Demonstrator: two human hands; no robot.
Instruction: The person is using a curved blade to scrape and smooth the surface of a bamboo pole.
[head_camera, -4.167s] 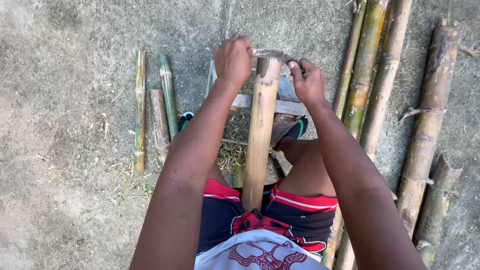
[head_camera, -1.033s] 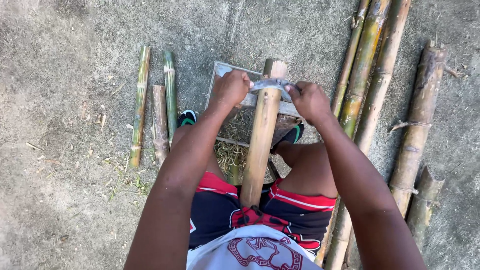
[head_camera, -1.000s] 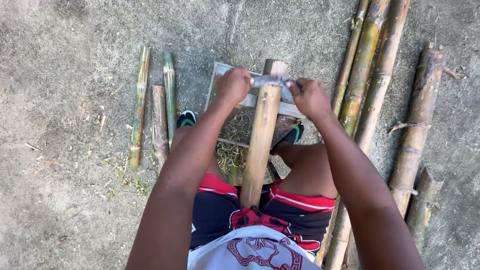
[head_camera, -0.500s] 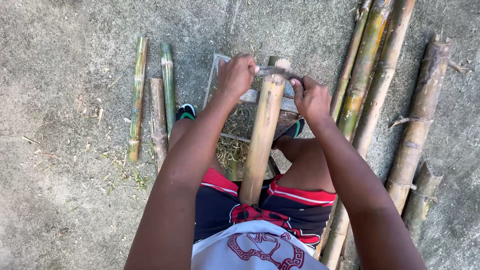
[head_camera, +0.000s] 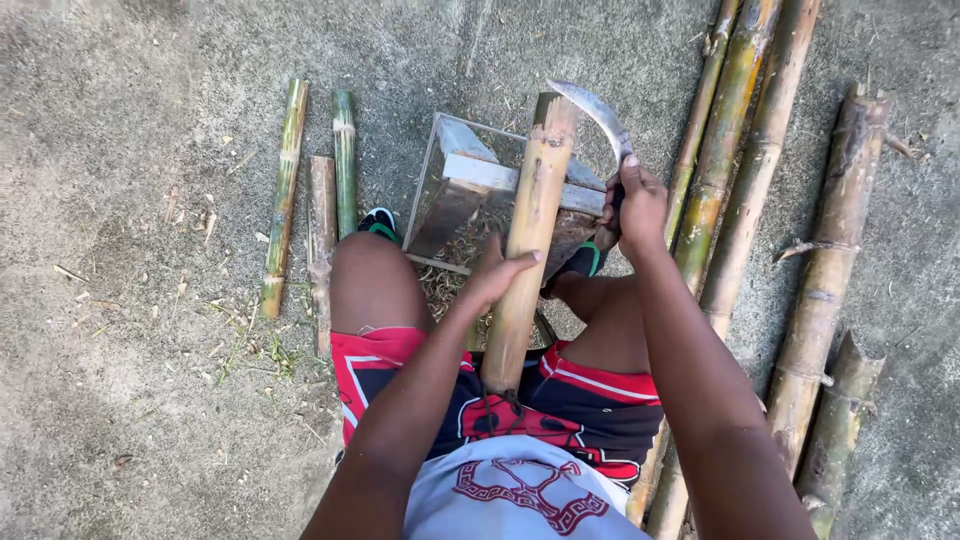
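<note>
Head view looks straight down, so the person's own arms and grey shirt cover much of the lap, and the near end of the bamboo pole (head_camera: 528, 240) disappears between the thighs against the red and black shorts (head_camera: 590, 400). The handle of the curved knife (head_camera: 598, 115) is hidden inside the right hand (head_camera: 638, 205), which is closed tightly round it; only the grey, sickle-like blade shows, arching up and to the left, its tip just beside the pole's far end. Whether blade and pole touch there cannot be told.

That pole is pale tan, smooth, with a raised node ring near its top, and it leans from the lap up across a small wooden stand (head_camera: 470, 185) on the concrete ground (head_camera: 120, 380). The left hand (head_camera: 492, 275) wraps partway round its left side, thumb laid across the front.

Inside the stand's open frame lies a litter of dry shavings, partly hidden by the pole. Short green bamboo pieces (head_camera: 315, 215) lie to the left, and long bamboo stalks (head_camera: 745, 190) to the right run out of frame.
</note>
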